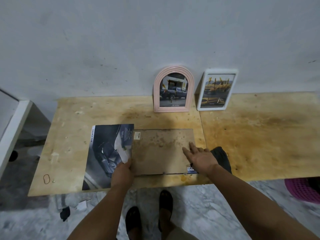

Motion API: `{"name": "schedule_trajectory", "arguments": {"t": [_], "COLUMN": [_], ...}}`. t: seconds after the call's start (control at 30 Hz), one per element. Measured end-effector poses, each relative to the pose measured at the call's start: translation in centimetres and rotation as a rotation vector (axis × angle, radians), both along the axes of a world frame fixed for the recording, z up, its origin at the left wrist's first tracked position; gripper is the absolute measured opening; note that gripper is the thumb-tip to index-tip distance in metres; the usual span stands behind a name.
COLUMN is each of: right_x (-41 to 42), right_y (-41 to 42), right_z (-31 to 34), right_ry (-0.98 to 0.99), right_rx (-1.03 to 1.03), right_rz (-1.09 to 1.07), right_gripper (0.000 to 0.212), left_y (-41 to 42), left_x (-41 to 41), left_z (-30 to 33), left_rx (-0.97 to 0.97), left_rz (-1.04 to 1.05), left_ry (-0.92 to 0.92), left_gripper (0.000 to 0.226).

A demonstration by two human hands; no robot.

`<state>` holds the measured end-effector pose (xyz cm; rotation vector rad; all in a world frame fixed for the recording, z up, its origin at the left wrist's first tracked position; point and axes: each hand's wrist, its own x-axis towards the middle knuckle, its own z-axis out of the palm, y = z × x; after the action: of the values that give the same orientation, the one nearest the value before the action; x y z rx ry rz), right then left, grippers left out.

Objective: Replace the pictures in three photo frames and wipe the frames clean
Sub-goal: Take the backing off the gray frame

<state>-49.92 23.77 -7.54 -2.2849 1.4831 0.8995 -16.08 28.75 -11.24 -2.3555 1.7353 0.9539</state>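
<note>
Both my hands work at the worktop's (259, 135) front edge. My left hand (122, 172) pinches the near left corner of the flat backing board (161, 151), thumb on top, where it overlaps the loose car picture (105, 156). My right hand (199, 157) lies flat, fingers straight, on the board's right end, gripping nothing. Judged step: seating the board over a print whose blue corner (191, 169) peeks out at the front right. Press evenly, square the edges, avoid creasing. A dark cloth (222, 158) waits just right of the board. An arched pink frame (174, 90) and a white frame (216, 90) stand filled at the back edge.
</note>
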Motion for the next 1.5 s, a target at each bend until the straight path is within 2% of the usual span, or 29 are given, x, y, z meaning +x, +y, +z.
{"name": "schedule_trajectory", "arguments": {"t": [0.23, 0.37, 0.43, 0.57, 0.67, 0.7, 0.77, 0.8, 0.9, 1.1, 1.17, 1.33, 1.5], "right_x": [-1.4, -2.0, -1.7, -0.4, 0.7, 0.9, 0.9, 0.8, 0.8, 1.0, 1.0, 1.8, 2.2], "right_y": [1.5, 2.1, 2.3, 2.7, 2.6, 2.4, 2.1, 2.0, 1.8, 1.2, 1.0, 1.3, 2.4], "right_z": [0.0, -0.5, -0.5, 0.1, 0.2, 0.0, -0.2, -0.3, -0.5, -0.9, -1.0, -0.5, -0.7], "right_ry": [-0.063, -0.14, -0.296, -0.818, -1.085, -1.139, -1.192, -1.21, -1.252, -1.257, -1.235, -1.234, -1.366], "right_rx": [-0.215, -0.239, -0.205, -0.14, -0.128, -0.104, -0.037, -0.011, 0.036, 0.134, 0.14, 0.075, 0.003], "right_rz": [-0.029, -0.155, -0.336, -0.863, -1.293, -1.396, -1.512, -1.545, -1.654, -1.781, -1.783, -1.755, -1.727], "right_gripper": [0.071, 0.066, 0.064, 0.054, 0.052, 0.046, 0.021, 0.014, 0.027, 0.028, 0.033, 0.026, 0.025], "left_y": [-0.2, -0.2, -0.2, -0.2, -0.2, -0.1, -0.1, 0.0, 0.0, 0.0, 0.0, 0.3, 0.3], "left_x": [0.1, 0.3, 0.2, 0.0, 0.1, 0.2, 0.3, 0.3, 0.4, 0.6, 0.5, 0.7, 0.6], "left_z": [0.2, -0.2, -0.3, -0.4, -0.5, -0.5, -0.5, -0.6, -0.6, -0.7, -0.7, -1.0, -1.2], "left_rx": [0.023, 0.016, 0.006, 0.007, 0.002, 0.003, -0.003, -0.01, -0.029, -0.041, -0.05, -0.056, -0.053], "left_rz": [-0.093, -0.085, -0.081, -0.072, -0.083, -0.082, -0.079, -0.076, -0.089, -0.115, -0.11, -0.088, -0.06], "left_ry": [-0.042, -0.029, -0.028, -0.032, -0.025, -0.02, -0.014, -0.008, -0.01, -0.019, -0.016, 0.028, 0.05], "left_gripper": [0.042, 0.036, 0.034, 0.036, 0.039, 0.039, 0.038, 0.037, 0.041, 0.042, 0.042, 0.041, 0.054]}}
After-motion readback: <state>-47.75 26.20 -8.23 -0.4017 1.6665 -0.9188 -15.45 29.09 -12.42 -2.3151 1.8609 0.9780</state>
